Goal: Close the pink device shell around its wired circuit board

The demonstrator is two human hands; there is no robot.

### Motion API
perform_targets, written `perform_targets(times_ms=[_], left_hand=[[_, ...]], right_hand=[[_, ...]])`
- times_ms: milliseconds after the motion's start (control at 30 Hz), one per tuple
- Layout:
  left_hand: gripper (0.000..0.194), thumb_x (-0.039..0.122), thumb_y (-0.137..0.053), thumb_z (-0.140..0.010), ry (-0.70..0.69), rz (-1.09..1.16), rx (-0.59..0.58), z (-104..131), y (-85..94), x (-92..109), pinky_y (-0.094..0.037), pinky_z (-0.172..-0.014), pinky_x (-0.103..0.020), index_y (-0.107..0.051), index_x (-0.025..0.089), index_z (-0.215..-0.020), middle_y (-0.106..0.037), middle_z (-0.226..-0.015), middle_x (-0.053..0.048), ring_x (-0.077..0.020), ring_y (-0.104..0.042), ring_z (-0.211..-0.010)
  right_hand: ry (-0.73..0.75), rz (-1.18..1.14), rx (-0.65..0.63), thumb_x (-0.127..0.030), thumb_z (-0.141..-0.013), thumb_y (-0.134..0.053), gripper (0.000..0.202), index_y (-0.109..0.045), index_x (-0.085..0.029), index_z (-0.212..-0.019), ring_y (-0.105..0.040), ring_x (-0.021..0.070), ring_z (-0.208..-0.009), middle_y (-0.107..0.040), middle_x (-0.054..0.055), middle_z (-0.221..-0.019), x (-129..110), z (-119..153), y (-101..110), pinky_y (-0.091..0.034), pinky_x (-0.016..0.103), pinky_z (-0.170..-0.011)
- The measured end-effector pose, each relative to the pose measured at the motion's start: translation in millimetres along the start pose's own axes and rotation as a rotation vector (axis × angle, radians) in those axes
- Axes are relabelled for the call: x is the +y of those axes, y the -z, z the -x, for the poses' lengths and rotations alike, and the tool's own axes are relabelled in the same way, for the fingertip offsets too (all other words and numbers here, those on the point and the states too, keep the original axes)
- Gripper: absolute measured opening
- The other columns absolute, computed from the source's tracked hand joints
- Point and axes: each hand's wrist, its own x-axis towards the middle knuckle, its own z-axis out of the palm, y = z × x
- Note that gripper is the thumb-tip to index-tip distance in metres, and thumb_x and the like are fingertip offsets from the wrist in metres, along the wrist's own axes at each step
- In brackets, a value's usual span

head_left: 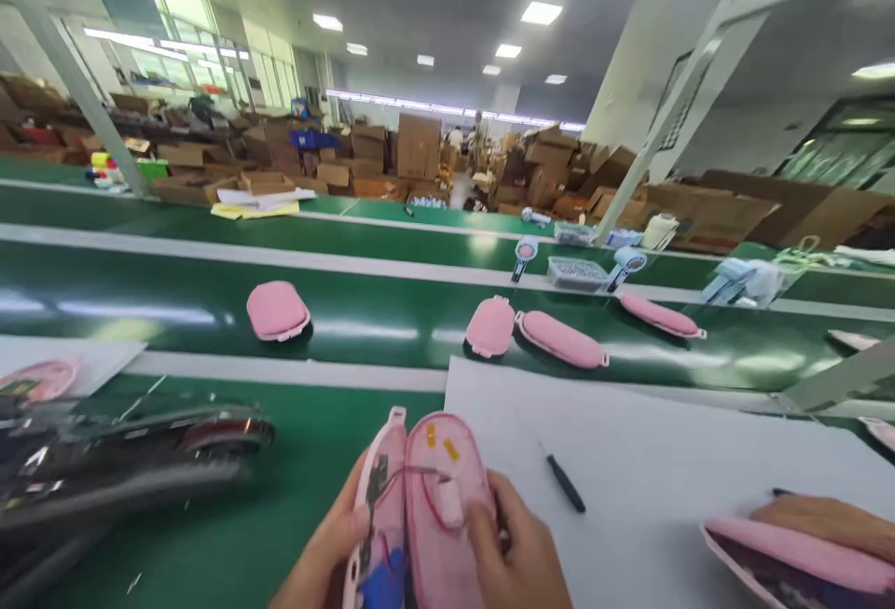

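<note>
Pink open casing (419,506) clasped between left hand (328,548), right hand (517,553).

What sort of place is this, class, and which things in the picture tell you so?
Most likely a factory assembly line. A long green conveyor belt carries pink shells, cardboard boxes are stacked behind, and both hands, left and right, hold an opened pink case showing its wiring.

— Where is the opened shell (419,506) sitting?

— Near, at the middle, between the left hand (328,544) and right hand (517,553), over the surface (280,488). A sheet (664,460) is lying to its right, with a screwdriver (565,483) resting on it.

— And farther off?

— Closed shells (278,310) are lying on the belt (174,301) beyond, with trays (574,272) sitting behind them, far right.
</note>
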Motion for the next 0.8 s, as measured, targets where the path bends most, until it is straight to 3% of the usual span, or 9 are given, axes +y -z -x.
perform_targets(times_ms=[67,167,233,333,433,567,800], left_hand=[[0.066,0.045,-0.075,-0.060,0.103,0.067,-0.029,10,-5.7,-1,-0.045,-0.098,-0.044,-0.059,0.022,-0.120,-0.070,-0.104,-0.007,-0.0353,-0.054,-0.115],[0.055,0.037,-0.069,-0.070,0.231,0.190,-0.132,16,-15.9,1,-0.047,-0.093,-0.044,-0.058,0.019,-0.121,-0.071,-0.101,-0.008,-0.0325,-0.061,-0.105],[0.052,0.032,-0.069,-0.072,0.253,0.230,-0.179,15,-21.7,3,-0.048,-0.091,-0.041,-0.059,0.017,-0.120,-0.072,-0.098,-0.008,-0.0306,-0.064,-0.099],[0.050,0.029,-0.070,-0.071,0.225,0.215,-0.178,13,-27.3,5,-0.049,-0.089,-0.040,-0.060,0.017,-0.118,-0.072,-0.097,-0.007,-0.0290,-0.066,-0.094],[0.037,0.033,-0.070,-0.072,0.231,0.200,-0.186,11,-28.9,6,-0.049,-0.088,-0.041,-0.068,0.015,-0.104,-0.073,-0.094,-0.008,-0.0293,-0.066,-0.092],[0.028,0.035,-0.068,-0.074,0.246,0.195,-0.221,10,-28.7,6,-0.049,-0.090,-0.041,-0.072,0.013,-0.091,-0.073,-0.091,-0.008,-0.0291,-0.066,-0.092],[0.048,0.029,-0.065,-0.078,0.226,0.209,-0.205,11,-31.4,7,-0.047,-0.094,-0.038,-0.057,0.016,-0.124,-0.072,-0.100,-0.008,-0.0294,-0.061,-0.105]], right_hand=[[-0.060,-0.057,0.065,-0.049,-0.089,-0.035,0.039,-0.059,-0.020,-0.097,-0.062,0.0213,-0.080,-0.067,0.007,-0.088,2,5,1,-0.049,0.027,-0.072],[-0.113,-0.061,0.030,-0.045,-0.091,-0.034,0.036,-0.055,-0.020,-0.109,-0.061,0.0221,-0.088,-0.065,0.008,-0.099,10,5,0,-0.049,0.030,-0.075],[-0.064,0.058,0.108,-0.041,-0.091,-0.035,0.039,-0.050,-0.019,-0.119,-0.057,0.0255,-0.096,-0.061,0.011,-0.107,17,7,-1,-0.048,0.036,-0.080],[0.124,0.238,0.224,-0.037,-0.092,-0.038,0.037,-0.049,-0.022,-0.123,-0.052,0.0278,-0.102,-0.057,0.012,-0.109,28,12,0,-0.045,0.043,-0.086],[0.232,0.276,0.086,-0.034,-0.093,-0.040,0.032,-0.050,-0.029,-0.123,-0.055,0.0239,-0.090,-0.059,0.007,-0.098,35,19,1,-0.050,0.039,-0.077],[0.201,0.250,-0.058,-0.028,-0.093,-0.036,0.036,-0.048,-0.030,-0.127,-0.060,0.0197,-0.078,-0.062,0.004,-0.091,35,22,-1,-0.052,0.032,-0.067],[0.207,0.270,-0.236,-0.021,-0.090,-0.036,0.041,-0.050,-0.027,-0.128,-0.061,0.0206,-0.081,-0.064,0.007,-0.097,24,13,4,-0.050,0.031,-0.068]])
